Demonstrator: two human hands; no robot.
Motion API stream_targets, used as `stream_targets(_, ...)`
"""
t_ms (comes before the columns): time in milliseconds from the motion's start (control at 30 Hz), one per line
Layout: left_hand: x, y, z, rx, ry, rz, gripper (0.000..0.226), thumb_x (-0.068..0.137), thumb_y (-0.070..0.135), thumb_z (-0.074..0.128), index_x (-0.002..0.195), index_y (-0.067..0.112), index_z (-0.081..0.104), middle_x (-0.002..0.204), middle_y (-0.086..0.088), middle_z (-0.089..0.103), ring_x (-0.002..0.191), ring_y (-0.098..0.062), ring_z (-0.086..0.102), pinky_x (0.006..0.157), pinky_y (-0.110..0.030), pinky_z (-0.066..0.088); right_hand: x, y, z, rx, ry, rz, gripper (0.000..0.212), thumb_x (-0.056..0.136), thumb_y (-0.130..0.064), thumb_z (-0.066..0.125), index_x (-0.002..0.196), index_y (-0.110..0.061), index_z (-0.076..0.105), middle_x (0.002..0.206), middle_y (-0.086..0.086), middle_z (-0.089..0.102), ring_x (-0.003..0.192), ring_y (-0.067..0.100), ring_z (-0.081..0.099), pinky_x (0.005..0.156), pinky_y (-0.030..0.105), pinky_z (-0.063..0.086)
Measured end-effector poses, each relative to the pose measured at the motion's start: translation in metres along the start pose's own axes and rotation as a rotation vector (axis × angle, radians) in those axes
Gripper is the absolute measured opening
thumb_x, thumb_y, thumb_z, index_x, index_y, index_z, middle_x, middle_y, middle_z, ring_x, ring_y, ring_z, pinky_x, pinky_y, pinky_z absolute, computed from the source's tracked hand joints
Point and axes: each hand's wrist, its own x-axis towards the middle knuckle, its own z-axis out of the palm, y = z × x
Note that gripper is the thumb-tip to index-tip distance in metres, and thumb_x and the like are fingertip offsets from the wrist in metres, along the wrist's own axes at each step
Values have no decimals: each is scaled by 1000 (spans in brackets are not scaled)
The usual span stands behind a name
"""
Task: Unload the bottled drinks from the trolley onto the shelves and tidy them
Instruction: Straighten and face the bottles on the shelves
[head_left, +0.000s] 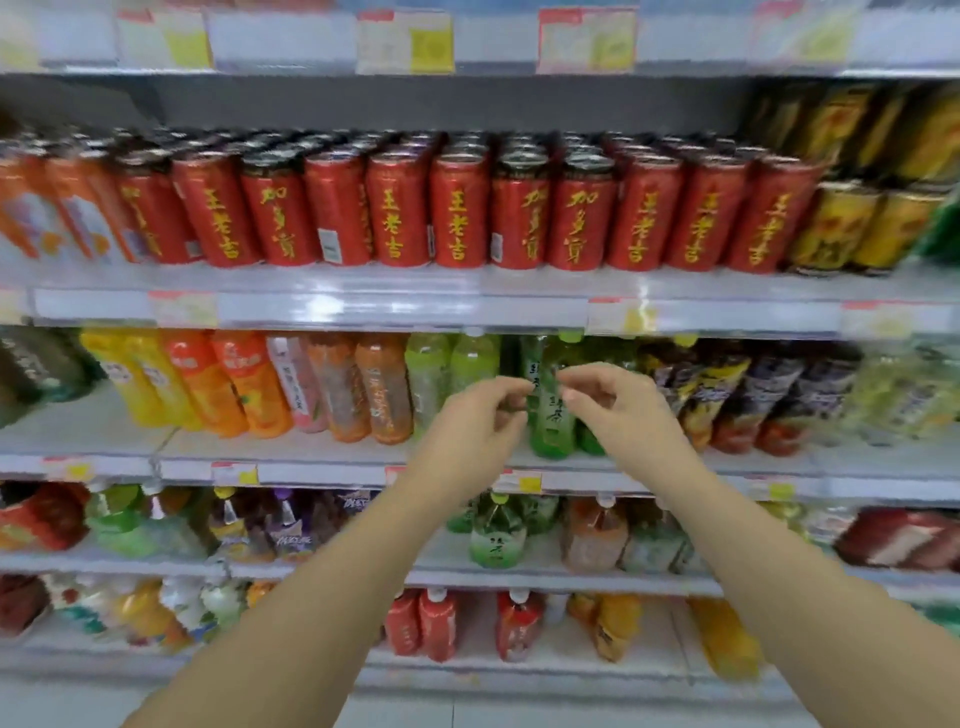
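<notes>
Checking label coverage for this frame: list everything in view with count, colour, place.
red cans: about eleven in front, more behind; red, yellow lettering; upper shelf, middle
orange cans: a few; orange; upper shelf, left
yellow cans: several; yellow; upper shelf, right
green bottle: one; green; second shelf, between the hands
other bottles: many; yellow, orange, pink, pale green, dark purple; second shelf
lower bottles: many; mixed colours; two lower shelves
price tags: several; white, red, yellow; shelf edges
left hand: one; fingers curled, left of green bottle, contact unclear
right hand: one; fingers curled, right of it, contact unclear
</notes>
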Motion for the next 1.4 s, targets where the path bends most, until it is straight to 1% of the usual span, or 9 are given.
stream_targets(200, 65, 36, 16, -31, 89, 105, 29, 93, 16, 52, 120, 24, 60, 111, 12, 61, 99, -4, 54, 90, -20, 42, 39, 2, -64, 17, 198, -112, 12, 91, -21, 57, 95, -31, 62, 88, -22, 61, 85, -3, 57, 67, 6, 45)
stream_targets(333, 86, 21, 45, 28, 65, 7, 24, 93, 21, 52, 115, 27, 61, 112, 13, 62, 98, -6, 56, 88, -27, 48, 55, 40, -69, -10, 172, -56, 13, 89, -16, 59, 96, -25, 65, 85, -16, 62, 81, 0, 57, 70, 10, 46)
stream_targets(433, 91, -1, 77, 103, 17, -138, 39, 92, 25, 53, 131, 27, 48, 128, 1, 53, 105, -17, 56, 90, -38, 50, 60, 76, -56, -124, 69, -4, 19, 88, -16, 60, 105, -21, 66, 99, -7, 64, 86, 6, 57, 82, 15, 42)
stream_targets(567, 105, -22, 102, 69, 49, -263, 69, 87, 31, 60, 145, 23, 24, 140, -11, 36, 113, -31, 52, 92, -40, 47, 70, 102, -41, -301, -29, 54, 37, 87, -25, 60, 124, -27, 55, 127, 6, 46, 63, 1, 44, 75, 18, 38)
stream_targets(700, 121, -39, 123, -28, 2, -347, 93, 81, 40, 66, 148, 27, 4, 136, -13, 48, 101, -30, 61, 79, -35, 52, 77, 108, -30, -344, -73, 62, 50, 87, -26, 60, 135, -32, 44, 148, 5, 26, 105, 20, 55, 99, 25, 41)
stream_targets(833, 120, -48, 144, -168, 94, -389, 83, 82, 25, 70, 145, 15, 17, 126, -9, 58, 106, -27, 60, 79, -26, 45, 80, 114, -24, -423, -92, 33, 60, 88, -21, 59, 140, -39, 35, 151, 4, 13, 73, 14, 48, 90, 33, 51)
stream_targets(1133, 115, -60, 146, -179, 235, -326, 80, 77, 27, 75, 140, 7, 30, 125, -12, 58, 110, -30, 58, 83, -28, 47, 68, 125, -7, -389, -68, -42, 70, 88, -12, 56, 140, -46, 26, 155, -4, -3, 75, 15, 55, 78, 32, 54)
stream_targets(1267, 108, -67, 138, -228, 119, -297, 85, 79, 25, 74, 146, 15, 23, 137, -2, 48, 125, -21, 47, 94, -23, 36, 41, 144, 4, -225, 107, -75, 54, 88, -8, 57, 134, -33, 44, 149, -3, 22, 103, 10, 52, 87, 24, 50)
stream_targets(1400, 104, -74, 128, -222, 15, -329, 78, 85, 25, 67, 147, 21, 19, 141, 0, 46, 124, -17, 47, 88, -20, 34, 34, 152, 20, -19, 163, 160, 42, 89, -8, 56, 128, -21, 50, 124, -7, 49, 116, 11, 49, 102, 28, 42)
